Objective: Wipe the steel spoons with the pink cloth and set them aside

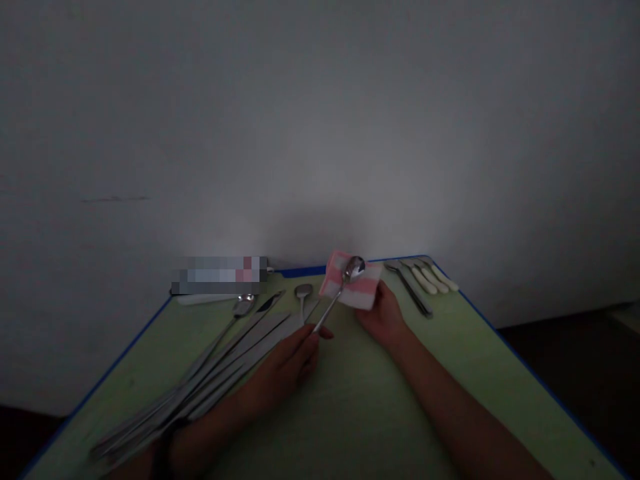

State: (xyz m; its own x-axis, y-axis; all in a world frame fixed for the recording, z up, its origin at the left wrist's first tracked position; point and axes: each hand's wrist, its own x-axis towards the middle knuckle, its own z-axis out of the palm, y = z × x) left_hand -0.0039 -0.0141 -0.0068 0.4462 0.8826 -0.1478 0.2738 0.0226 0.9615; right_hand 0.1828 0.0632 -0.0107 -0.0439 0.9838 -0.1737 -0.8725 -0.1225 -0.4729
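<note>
My left hand [295, 357] is closed round the handle of a metal spoon [330, 307], which tilts up and to the right. Its bowl lies in front of a folded pink and white cloth [357, 292]. That cloth is gripped at its right side by my right hand [383, 317]; the fingers behind it are partly hidden. Whether the spoon's bowl touches the cloth I cannot tell. Just beyond my left hand a smaller spoon [303, 291] rests on the table, its handle partly covered by the hand.
Left on the green table [350, 413] lie a long spoon [244, 305], a knife [270, 301] and several long pieces of cutlery. At the back right are a dark-handled utensil [413, 290] and several white-handled pieces [426, 280]. A blurred-out box [220, 275] stands back left, near the wall [320, 133].
</note>
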